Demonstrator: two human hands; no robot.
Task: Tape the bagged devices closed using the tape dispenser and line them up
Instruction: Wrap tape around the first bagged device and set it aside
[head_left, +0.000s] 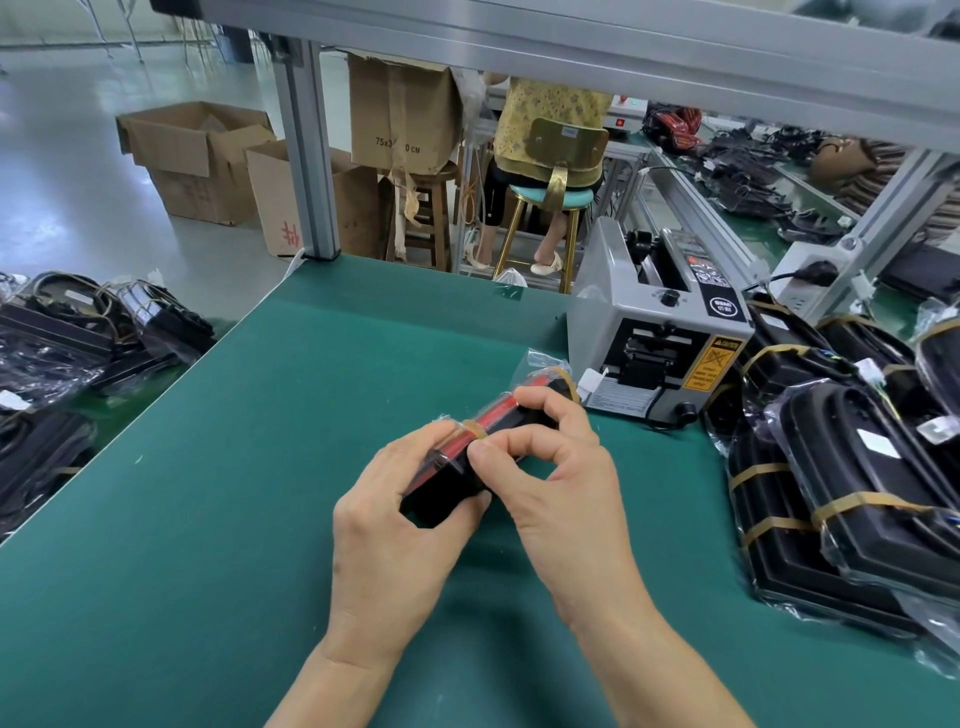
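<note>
A black and red bagged device (498, 415) lies slanted over the middle of the green table (234, 493), in clear plastic with tan tape bands round it. My left hand (395, 519) grips its near end from the left. My right hand (556, 483) holds it from the right, thumb and forefinger pinching at a tan tape band near the middle. The grey tape dispenser (660, 332) stands just behind the device, to the right. Taped bagged devices (841, 467) lie in a row at the right edge.
A heap of bagged black devices (78, 338) lies at the left. A grey metal post (306, 150) and a crossbeam frame the far table edge. Beyond it, a person sits on a stool (545, 208), with cardboard boxes (202, 156) on the floor.
</note>
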